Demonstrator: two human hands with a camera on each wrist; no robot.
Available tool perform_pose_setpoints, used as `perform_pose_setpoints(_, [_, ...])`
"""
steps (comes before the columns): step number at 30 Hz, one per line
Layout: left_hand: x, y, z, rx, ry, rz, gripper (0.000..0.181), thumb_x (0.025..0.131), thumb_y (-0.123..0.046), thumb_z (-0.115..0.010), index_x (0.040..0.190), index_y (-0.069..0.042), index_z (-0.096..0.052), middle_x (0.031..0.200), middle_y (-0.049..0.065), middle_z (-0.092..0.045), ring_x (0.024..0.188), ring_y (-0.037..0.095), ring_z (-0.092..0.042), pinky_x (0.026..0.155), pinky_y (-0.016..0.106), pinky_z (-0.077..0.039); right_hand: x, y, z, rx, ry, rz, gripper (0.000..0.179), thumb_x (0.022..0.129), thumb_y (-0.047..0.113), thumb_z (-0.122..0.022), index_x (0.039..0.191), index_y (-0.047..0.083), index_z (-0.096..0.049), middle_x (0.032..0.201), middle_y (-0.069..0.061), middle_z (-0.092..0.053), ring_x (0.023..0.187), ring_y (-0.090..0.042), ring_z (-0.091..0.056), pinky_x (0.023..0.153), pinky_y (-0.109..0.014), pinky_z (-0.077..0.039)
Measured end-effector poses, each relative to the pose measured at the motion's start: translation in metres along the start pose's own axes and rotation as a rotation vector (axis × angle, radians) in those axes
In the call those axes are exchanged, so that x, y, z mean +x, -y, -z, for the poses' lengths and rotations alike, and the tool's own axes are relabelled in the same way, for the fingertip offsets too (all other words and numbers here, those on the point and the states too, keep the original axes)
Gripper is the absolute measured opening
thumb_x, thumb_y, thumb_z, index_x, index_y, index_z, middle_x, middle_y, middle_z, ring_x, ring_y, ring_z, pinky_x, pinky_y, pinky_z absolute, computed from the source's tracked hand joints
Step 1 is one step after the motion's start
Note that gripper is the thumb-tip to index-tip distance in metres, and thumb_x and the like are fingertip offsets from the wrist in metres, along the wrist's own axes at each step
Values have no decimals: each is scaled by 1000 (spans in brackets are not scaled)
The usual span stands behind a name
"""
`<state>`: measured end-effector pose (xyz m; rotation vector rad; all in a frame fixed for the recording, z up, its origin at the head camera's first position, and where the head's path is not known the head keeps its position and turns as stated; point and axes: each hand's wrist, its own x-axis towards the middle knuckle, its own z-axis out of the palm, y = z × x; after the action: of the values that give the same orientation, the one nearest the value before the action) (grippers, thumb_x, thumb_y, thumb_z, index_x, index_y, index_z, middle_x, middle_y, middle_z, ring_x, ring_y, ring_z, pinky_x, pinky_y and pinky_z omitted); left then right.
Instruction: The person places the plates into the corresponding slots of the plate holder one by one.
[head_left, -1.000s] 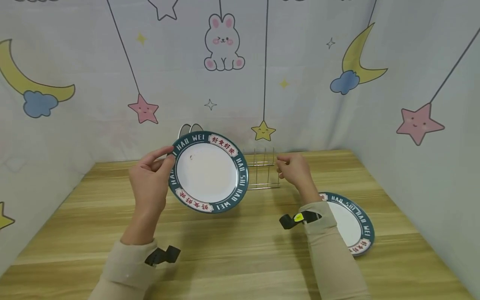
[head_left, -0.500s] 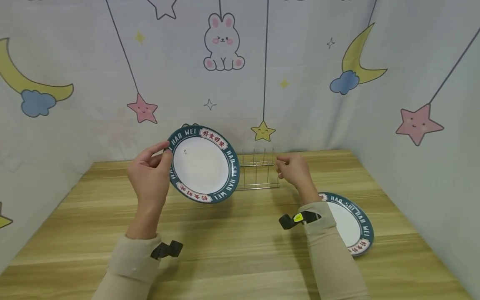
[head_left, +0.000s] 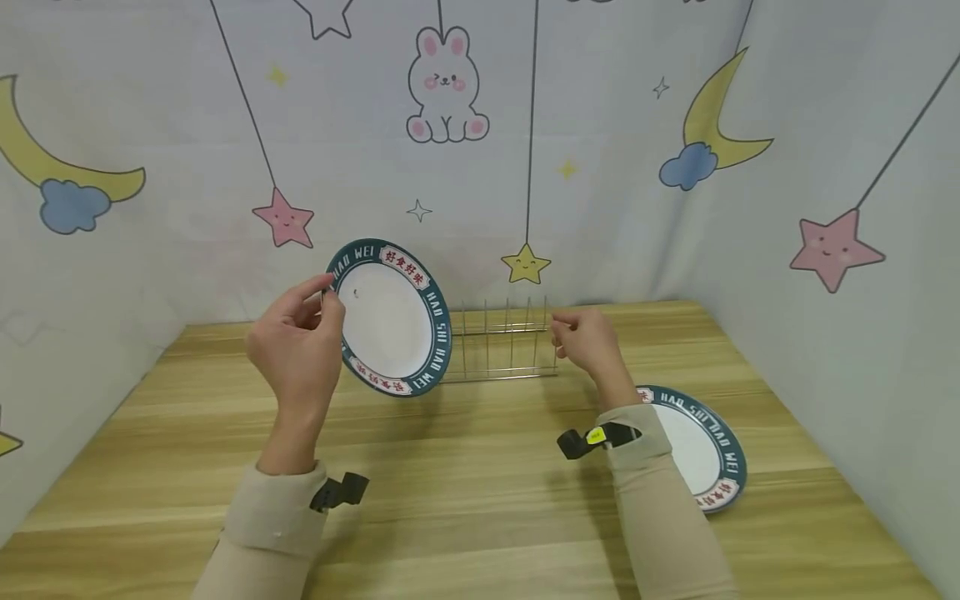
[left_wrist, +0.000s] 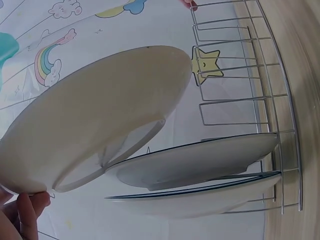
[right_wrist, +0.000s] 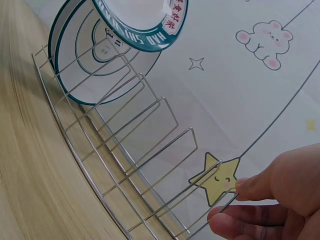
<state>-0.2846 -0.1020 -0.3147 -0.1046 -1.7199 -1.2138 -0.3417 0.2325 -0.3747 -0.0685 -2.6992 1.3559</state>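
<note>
My left hand (head_left: 300,350) pinches the left rim of a round white plate (head_left: 386,321) with a dark green lettered border. The plate is raised and tilted, its face toward the head camera. In the left wrist view its pale underside (left_wrist: 110,100) hangs beside two plates standing in a wire dish rack (left_wrist: 286,95). Those two are a nearer plate (left_wrist: 190,162) and an outer plate (left_wrist: 220,200); the held plate hides them in the head view. At the rack's right end, my right hand (head_left: 588,342) pinches the wire between thumb and fingers.
Another green-rimmed plate (head_left: 693,450) lies on the wooden table (head_left: 465,500) at the right, partly covered by my right sleeve. Behind the rack hangs a white curtain (head_left: 600,225) printed with stars, moons and a rabbit. Several rack slots on the right hold no plate.
My left hand has shifted the plate left and slightly up, turning it narrower to the head view. More of the rack shows now. The right hand stays at the rack's end.
</note>
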Motion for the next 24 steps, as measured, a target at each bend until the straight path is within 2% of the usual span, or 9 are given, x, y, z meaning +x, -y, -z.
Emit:
perform_pose_setpoints(3, [0, 0, -1, 17, -18, -37, 18, 89, -10, -68, 102, -12, -80, 89, 4, -75, 61, -9, -58, 55, 8, -44, 0, 0, 0, -4, 2, -3, 35, 102, 20, -56, 133, 6, -63, 100, -14, -72, 77, -24, -71, 63, -28, -50])
perform_pose_setpoints(5, [1, -1, -2, 26, -32, -64, 17, 89, -10, -68, 102, -11, -80, 91, 2, -75, 61, -7, -59, 57, 7, -44, 0, 0, 1, -1, 4, -3, 35, 102, 19, -56, 133, 6, -62, 100, -15, -72, 78, -25, -71, 61, -28, -49])
perform_pose_setpoints(11, [2, -4, -4, 38, -69, -141, 17, 87, -6, -68, 99, -7, -80, 92, 5, -75, 64, 21, -70, 58, 6, -43, 0, 1, 0, -10, -4, 2, 34, 102, 20, -56, 133, 6, -63, 99, -14, -72, 73, -20, -70, 63, -28, -50])
perform_pose_setpoints(13, [2, -5, -5, 33, -74, -162, 17, 87, -5, -68, 99, -5, -79, 92, 7, -75, 65, 26, -71, 59, 5, -43, 0, 1, 0, -18, -5, 7, 35, 102, 20, -56, 133, 6, -63, 99, -14, -72, 72, -19, -70, 65, -29, -51])
perform_pose_setpoints(17, [0, -6, -8, 54, -67, -205, 16, 87, -6, -67, 98, -3, -79, 93, 9, -75, 67, 28, -72, 62, 4, -43, 1, 0, -1, -30, -7, 15, 35, 102, 20, -56, 133, 7, -63, 98, -14, -73, 72, -19, -70, 67, -31, -51])
perform_pose_setpoints(24, [-2, -4, -16, 97, -52, -260, 17, 89, -8, -67, 100, -3, -79, 92, 10, -75, 65, 28, -71, 64, 2, -40, 0, 1, -1, -40, -10, 11, 35, 102, 20, -56, 133, 7, -63, 97, -12, -73, 72, -18, -69, 64, -30, -50])
